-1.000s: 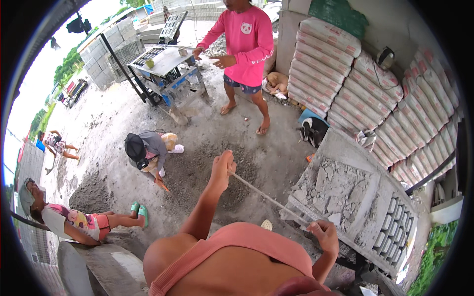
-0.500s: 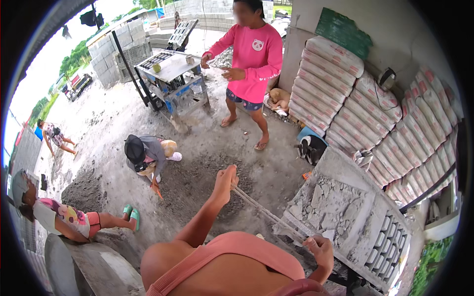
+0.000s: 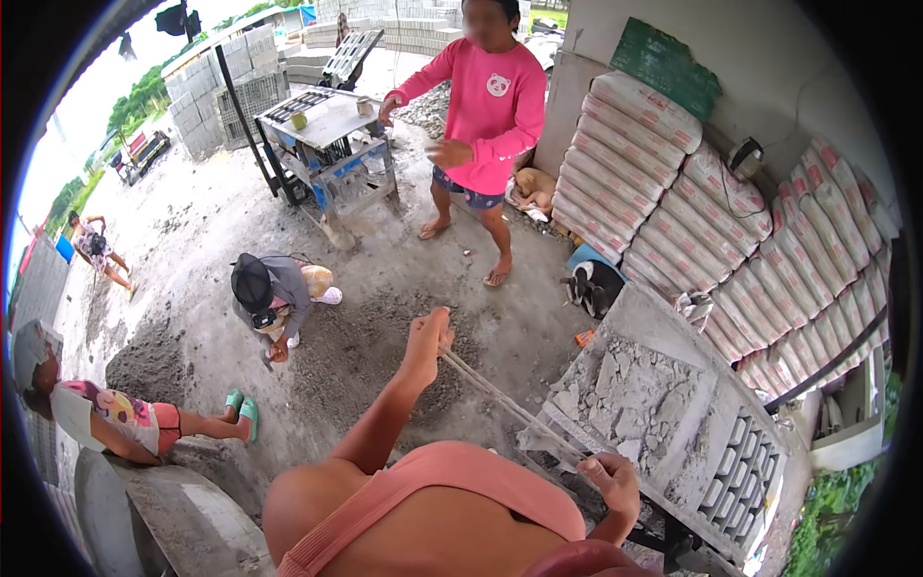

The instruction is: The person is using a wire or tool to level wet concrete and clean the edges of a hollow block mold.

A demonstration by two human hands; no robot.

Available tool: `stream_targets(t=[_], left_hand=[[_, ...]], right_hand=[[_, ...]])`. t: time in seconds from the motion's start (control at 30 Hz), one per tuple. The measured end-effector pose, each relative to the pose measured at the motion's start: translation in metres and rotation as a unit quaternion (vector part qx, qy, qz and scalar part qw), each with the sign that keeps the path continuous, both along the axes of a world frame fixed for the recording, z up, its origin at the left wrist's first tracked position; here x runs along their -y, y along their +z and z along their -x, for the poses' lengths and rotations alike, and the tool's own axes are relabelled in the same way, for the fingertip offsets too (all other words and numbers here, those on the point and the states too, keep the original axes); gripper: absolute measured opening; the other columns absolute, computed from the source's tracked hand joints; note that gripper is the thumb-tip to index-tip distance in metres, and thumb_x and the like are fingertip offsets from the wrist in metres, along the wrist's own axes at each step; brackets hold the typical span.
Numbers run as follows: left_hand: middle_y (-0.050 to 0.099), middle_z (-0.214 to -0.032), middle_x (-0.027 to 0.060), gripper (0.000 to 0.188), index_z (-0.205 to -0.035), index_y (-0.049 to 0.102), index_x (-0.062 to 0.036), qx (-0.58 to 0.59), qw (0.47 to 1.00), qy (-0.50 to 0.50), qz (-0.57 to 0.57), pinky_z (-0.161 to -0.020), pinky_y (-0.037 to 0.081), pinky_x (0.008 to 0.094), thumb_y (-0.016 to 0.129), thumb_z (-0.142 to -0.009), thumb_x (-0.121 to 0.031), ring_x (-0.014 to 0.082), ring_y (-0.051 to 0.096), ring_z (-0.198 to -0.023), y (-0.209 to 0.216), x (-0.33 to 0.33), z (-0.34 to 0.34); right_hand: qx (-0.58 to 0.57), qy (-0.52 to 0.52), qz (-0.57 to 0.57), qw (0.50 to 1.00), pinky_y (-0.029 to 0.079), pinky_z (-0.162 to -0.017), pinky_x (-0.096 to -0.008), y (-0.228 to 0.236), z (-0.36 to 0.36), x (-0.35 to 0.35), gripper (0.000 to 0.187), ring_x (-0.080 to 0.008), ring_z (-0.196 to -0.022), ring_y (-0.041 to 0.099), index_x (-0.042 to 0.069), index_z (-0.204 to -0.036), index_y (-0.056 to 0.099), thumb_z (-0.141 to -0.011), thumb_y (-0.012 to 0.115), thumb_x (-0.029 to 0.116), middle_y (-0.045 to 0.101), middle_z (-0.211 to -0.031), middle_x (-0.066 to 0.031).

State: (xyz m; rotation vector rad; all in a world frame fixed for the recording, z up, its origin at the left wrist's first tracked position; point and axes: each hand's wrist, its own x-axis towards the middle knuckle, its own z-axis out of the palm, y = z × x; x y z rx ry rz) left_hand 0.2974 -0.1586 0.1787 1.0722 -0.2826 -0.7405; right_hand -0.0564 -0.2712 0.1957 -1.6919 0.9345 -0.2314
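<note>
My left hand [image 3: 424,348] is raised in front of me with its fingers wrapped round one end of a long, thin, grey length that looks like doubled rope [image 3: 514,410]. It runs straight down to the right. At the other end, my right hand [image 3: 612,486] closes on it, thumb uppermost. Beside my right hand stands a metal tray table [image 3: 694,486] with crumbly grey concrete mix [image 3: 635,394] on it. A block mould [image 3: 740,476] with rows of slots sits at the table's right end. Below my left hand, dark grey gravelly mix [image 3: 413,385] covers the ground.
A person in a pink shirt [image 3: 500,115] stands ahead near a block-making machine [image 3: 327,125]. Another person [image 3: 269,293] squats at left; a third [image 3: 115,413] is at the far left. Cement bags [image 3: 615,173] are stacked right. A black-and-white dog [image 3: 594,288] lies by the table.
The squatting person has drawn their hand in from the ground. The distant person at left has straightened up. My hands keep their grip on the rope-like length, barely shifting.
</note>
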Motion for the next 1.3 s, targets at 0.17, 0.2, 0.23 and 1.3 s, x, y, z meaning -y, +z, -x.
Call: stream_targets(t=[0.17, 0.2, 0.23, 1.3], left_hand=[[0.024, -0.046, -0.0047, 0.04, -0.05, 0.031, -0.015, 0.019, 0.999, 0.032, -0.008, -0.043, 0.017, 0.0273, 0.049, -0.085, -0.023, 0.0078, 0.021, -0.039, -0.001, -0.014, -0.013], [0.025, -0.045, -0.0045, 0.04, -0.051, 0.032, -0.0152, 0.011, 0.999, 0.032, -0.011, -0.043, 0.018, 0.0271, 0.049, -0.085, -0.024, 0.0081, 0.022, -0.038, -0.004, -0.017, -0.014], [0.025, -0.045, -0.0045, 0.04, -0.051, 0.032, -0.0152, 0.008, 0.999, 0.027, -0.018, -0.043, 0.018, 0.0271, 0.049, -0.085, -0.024, 0.0081, 0.022, -0.038, -0.005, -0.02, -0.016], [0.028, -0.042, -0.0027, 0.045, -0.047, 0.035, -0.0144, -0.014, 0.986, -0.158, 0.05, -0.043, 0.019, 0.0253, 0.04, -0.088, -0.032, 0.0086, 0.024, -0.038, -0.005, 0.059, 0.028]], right_hand=[[0.003, 0.025, -0.034, 0.999, 0.035, -0.053, -0.0247, -0.002, -0.016, -0.013, 0.033, -0.0072, -0.059, 0.045, -0.001, -0.077, 0.067, -0.083, 0.062, 0.031, 0.058, -0.065, -0.0012], [0.008, 0.025, -0.024, 0.999, 0.036, -0.054, -0.025, -0.007, -0.017, -0.015, 0.032, -0.0078, -0.059, 0.045, -0.001, -0.078, 0.067, -0.083, 0.062, 0.03, 0.058, -0.065, -0.0019], [0.016, 0.025, -0.015, 0.999, 0.036, -0.054, -0.0253, -0.009, -0.02, -0.017, 0.032, -0.0084, -0.059, 0.046, -0.001, -0.078, 0.067, -0.084, 0.061, 0.03, 0.059, -0.065, -0.0025], [0.026, -0.179, -0.045, 0.982, 0.025, -0.044, -0.0224, -0.005, 0.039, -0.001, 0.041, -0.0045, -0.048, 0.037, -0.001, -0.082, 0.066, -0.081, 0.065, 0.04, 0.047, -0.056, 0.0035]])
